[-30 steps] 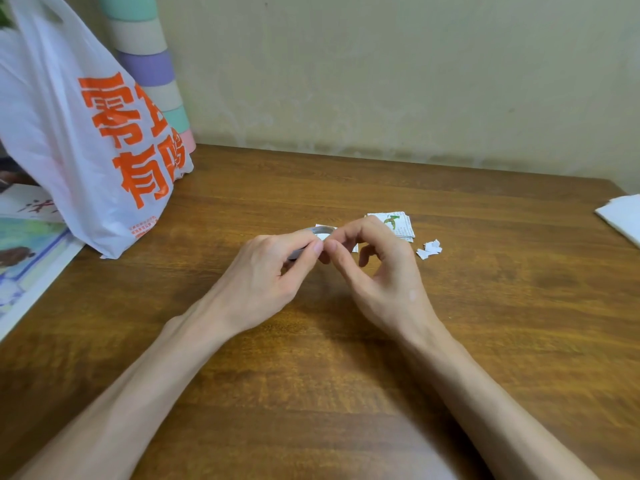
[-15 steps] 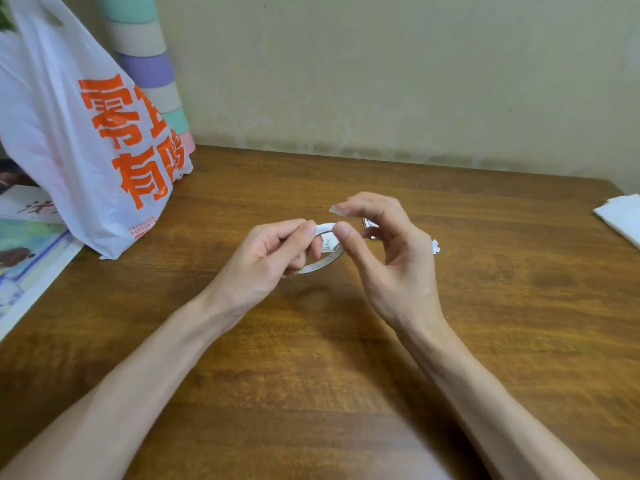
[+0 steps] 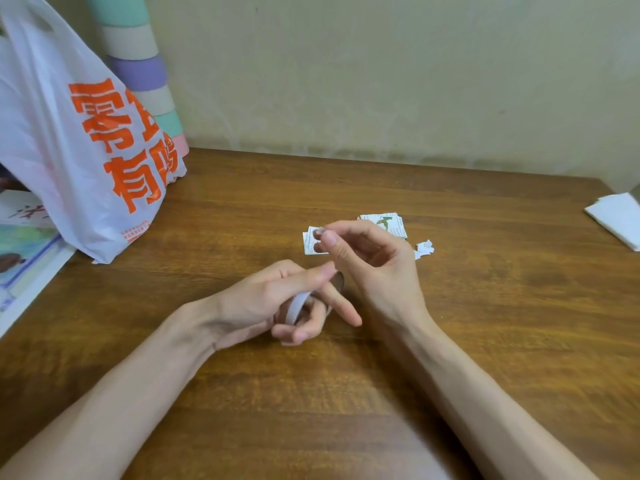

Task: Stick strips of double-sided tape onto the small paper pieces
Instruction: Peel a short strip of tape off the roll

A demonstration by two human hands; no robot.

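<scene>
- On my feed the left hand (image 3: 277, 303) sits low over the wooden worktop (image 3: 485, 306), its fingers curled around the tape roll (image 3: 298, 305), a thin white ring that threads between them.
- The right hand (image 3: 375, 265) is raised just beyond it, thumb and forefinger closed on a tape strip (image 3: 318, 231). The strip is a small pale sliver, and I cannot make out its edges clearly.
- Directly under that pinch, a small paper piece (image 3: 307, 244) lies flat on the worktop. It is white, roughly rectangular and has fine print on it.
- Behind the right hand's knuckles lies a small stack of printed paper pieces (image 3: 385, 221) with square corners and a green mark on the top one.
- To their right I see torn white scraps (image 3: 424, 250) with jagged edges.
- The worktop is brown with a long horizontal grain and a dull sheen.
- At the far left a crinkled white plastic bag (image 3: 86, 143) with large orange characters slumps against a striped tube (image 3: 138, 64) banded in green, beige and purple.
- Glossy printed sheets (image 3: 24, 244) lie flat beside the bag.
- Plain white sheets (image 3: 620, 216) lie at the right edge.
</scene>
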